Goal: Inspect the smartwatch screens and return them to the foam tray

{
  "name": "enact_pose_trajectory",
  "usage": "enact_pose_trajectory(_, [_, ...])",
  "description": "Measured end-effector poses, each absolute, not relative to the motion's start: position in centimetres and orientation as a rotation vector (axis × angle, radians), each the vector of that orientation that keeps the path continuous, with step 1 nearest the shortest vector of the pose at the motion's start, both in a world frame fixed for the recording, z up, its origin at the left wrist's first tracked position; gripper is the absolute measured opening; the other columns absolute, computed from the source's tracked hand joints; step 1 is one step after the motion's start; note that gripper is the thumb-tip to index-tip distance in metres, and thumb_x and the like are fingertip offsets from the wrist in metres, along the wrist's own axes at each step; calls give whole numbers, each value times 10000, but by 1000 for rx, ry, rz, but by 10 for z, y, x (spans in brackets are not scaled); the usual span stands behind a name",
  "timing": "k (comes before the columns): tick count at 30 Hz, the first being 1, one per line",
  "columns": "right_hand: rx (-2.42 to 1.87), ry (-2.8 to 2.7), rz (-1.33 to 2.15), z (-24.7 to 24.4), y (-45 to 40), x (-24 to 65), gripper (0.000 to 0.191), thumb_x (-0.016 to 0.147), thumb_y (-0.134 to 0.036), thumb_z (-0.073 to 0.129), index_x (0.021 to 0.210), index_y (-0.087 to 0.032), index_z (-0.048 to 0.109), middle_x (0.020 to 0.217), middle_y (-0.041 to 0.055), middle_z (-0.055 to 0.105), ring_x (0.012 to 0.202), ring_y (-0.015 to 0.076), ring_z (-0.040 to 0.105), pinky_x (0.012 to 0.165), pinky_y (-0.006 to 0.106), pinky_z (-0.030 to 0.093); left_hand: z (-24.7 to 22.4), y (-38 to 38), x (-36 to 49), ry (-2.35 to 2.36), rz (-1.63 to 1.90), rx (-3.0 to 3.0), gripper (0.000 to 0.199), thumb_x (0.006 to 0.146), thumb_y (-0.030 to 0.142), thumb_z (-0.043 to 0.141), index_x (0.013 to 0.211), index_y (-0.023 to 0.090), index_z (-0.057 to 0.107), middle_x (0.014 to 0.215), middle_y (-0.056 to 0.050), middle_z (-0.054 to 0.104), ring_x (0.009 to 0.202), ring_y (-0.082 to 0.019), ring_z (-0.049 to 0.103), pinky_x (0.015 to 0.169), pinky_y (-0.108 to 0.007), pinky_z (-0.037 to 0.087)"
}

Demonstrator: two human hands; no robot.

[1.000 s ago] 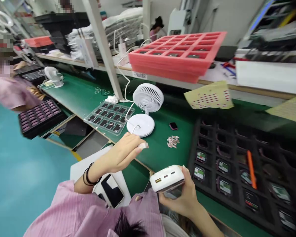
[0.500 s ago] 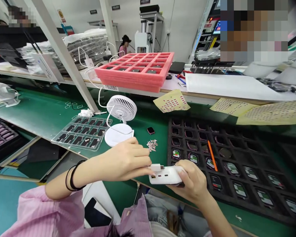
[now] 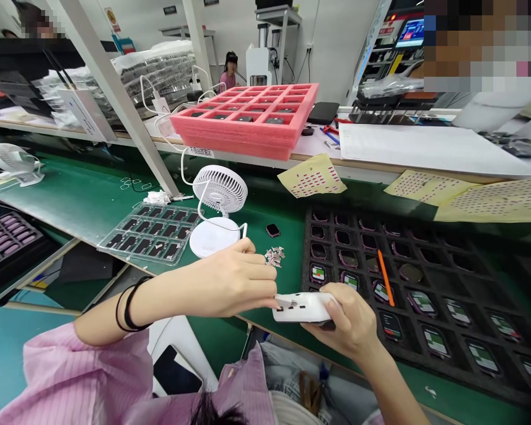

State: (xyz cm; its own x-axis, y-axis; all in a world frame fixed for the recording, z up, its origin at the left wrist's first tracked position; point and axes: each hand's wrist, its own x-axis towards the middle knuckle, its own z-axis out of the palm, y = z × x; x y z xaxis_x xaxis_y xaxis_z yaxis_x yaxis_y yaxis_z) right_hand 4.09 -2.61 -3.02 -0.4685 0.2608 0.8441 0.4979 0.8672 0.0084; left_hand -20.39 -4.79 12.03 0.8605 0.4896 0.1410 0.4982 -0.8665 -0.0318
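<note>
The left hand [image 3: 239, 277] is closing its fingers in a narrow pinch around a white plug [image 3: 285, 300], its metal tip pointing to three o'clock and lying at the port end of a white power bank [image 3: 312, 307]. Whether the tip is entering a port is too small to tell. The right hand [image 3: 351, 321] is gripping the power bank at its three o'clock end, thumb on the near face and fingers curling around it, partly closed to the width of the casing. Both hands are working above the near edge of the green worktop [image 3: 230, 274].

Taking the power bank as the clock's centre, small pale pieces [image 3: 275, 256] are lying in a loose pile at eleven o'clock, with a dark watch case [image 3: 273, 230] resting just beyond them. A white fan [image 3: 221, 189] is standing farther out at eleven, and a clear tray [image 3: 153, 232] of dark flat parts is sitting at ten. Toward two and three o'clock, a black foam tray [image 3: 451, 283] is holding rows of watch cases, some with pale, green-marked faces, and an orange stick [image 3: 386, 277] is lying across it.
</note>
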Motion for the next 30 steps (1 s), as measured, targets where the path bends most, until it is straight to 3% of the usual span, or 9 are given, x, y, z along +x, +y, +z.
enact_pose_trajectory(6, [-539, -2108, -365, -25, -24, 39, 707, 771, -133, 604, 1389, -201, 269, 951, 90, 552, 808, 208, 565, 682, 373, 546, 119, -47, -202, -781, -187, -2961, 332, 995, 281, 362, 736, 173, 539, 684, 8, 538, 633, -122, 455, 686, -302, 272])
enact_pose_trajectory(17, [-544, -2343, -456, -19, -19, 46, 458, 819, -110, 540, 1263, -201, 478, 951, 98, 606, 807, 218, 583, 711, 356, 497, 119, -44, -202, -773, -46, -2868, 245, 944, 180, 484, 702, 172, 521, 705, -11, 573, 651, -146, 477, 654, -321, 264])
enact_pose_trajectory(30, [-571, -2315, -415, -16, -20, 45, 513, 820, -121, 530, 1321, -179, 440, 944, 108, 620, 821, 230, 596, 681, 341, 502, 115, -41, -201, -793, -95, -2895, 252, 942, 246, 509, 704, 166, 532, 689, -4, 578, 645, -142, 484, 646, -318, 260])
